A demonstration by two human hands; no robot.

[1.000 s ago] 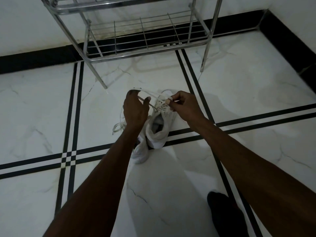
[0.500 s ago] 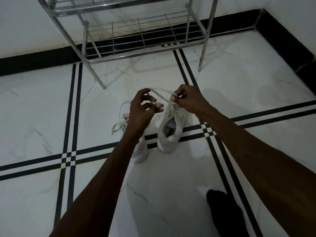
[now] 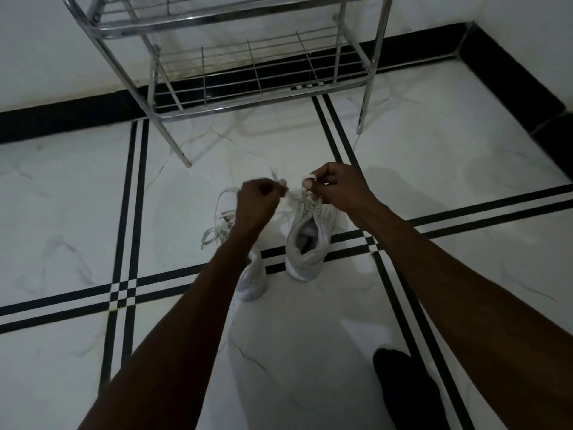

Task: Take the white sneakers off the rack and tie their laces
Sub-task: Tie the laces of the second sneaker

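Observation:
Two white sneakers stand on the tiled floor in front of the metal rack (image 3: pixel 254 97). The right sneaker (image 3: pixel 307 243) is upright with its heel toward me. My right hand (image 3: pixel 341 190) pinches one of its laces above the tongue. My left hand (image 3: pixel 257 203) is curled and pinches the other lace end just to the left. The left sneaker (image 3: pixel 251 280) is mostly hidden under my left forearm; its loose laces (image 3: pixel 214 234) trail onto the floor at its left.
The chrome rack's legs (image 3: pixel 186 162) stand close behind the shoes, its lower shelf bare. A black skirting runs along the white walls (image 3: pixel 511 72). A dark foot or sock (image 3: pixel 400 383) sits at the lower right on the white marble floor.
Both hands have come closer together over the right sneaker and the left fingers have curled tight on the lace. The right sneaker sits slightly further right than a second ago.

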